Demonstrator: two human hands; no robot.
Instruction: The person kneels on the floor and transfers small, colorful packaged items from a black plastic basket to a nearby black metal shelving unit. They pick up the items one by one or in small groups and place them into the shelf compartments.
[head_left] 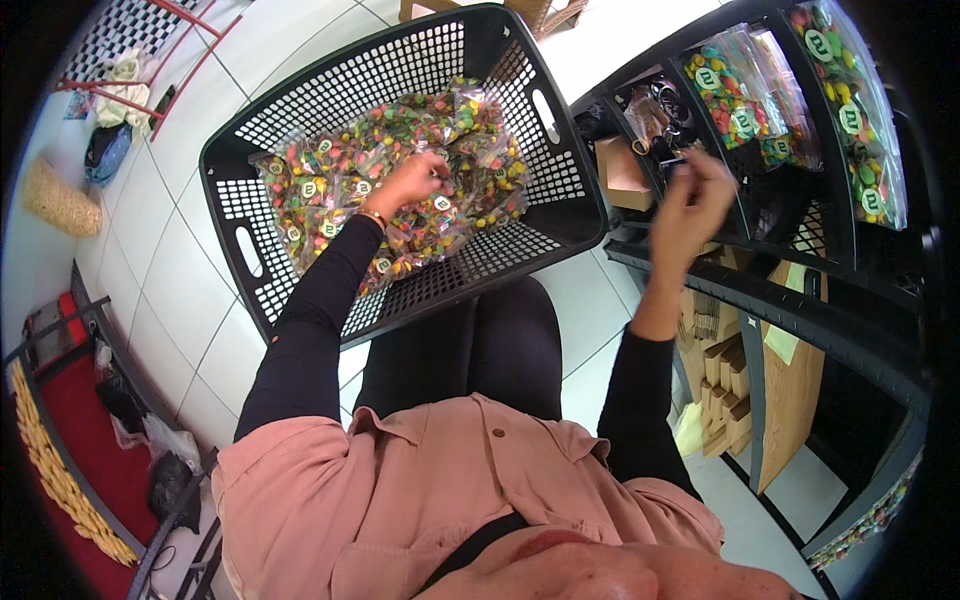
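A big black plastic basket [560, 205] stands before me with a layer of small clear bags of colourful candies [330, 190], each with a round pale label. My left hand [415, 182] reaches in over the bags, its fingers curled together; whatever they may grip is too small to make out. To the right, my right hand [692, 205] is raised in front of a black shelf rack [740, 275], fingers pinched. A small dark shape shows at its fingertips, and I cannot tell whether it is held. Larger candy bags [735, 95] lie on the rack beyond that hand.
A brown cardboard box [622, 172] and scissors [641, 146] are beside the right hand. Folded brown cartons [725, 395] fill a lower shelf. At left stand a red metal frame [185, 95] and a rack with red lining [85, 440]. White tiles [165, 270] cover the floor.
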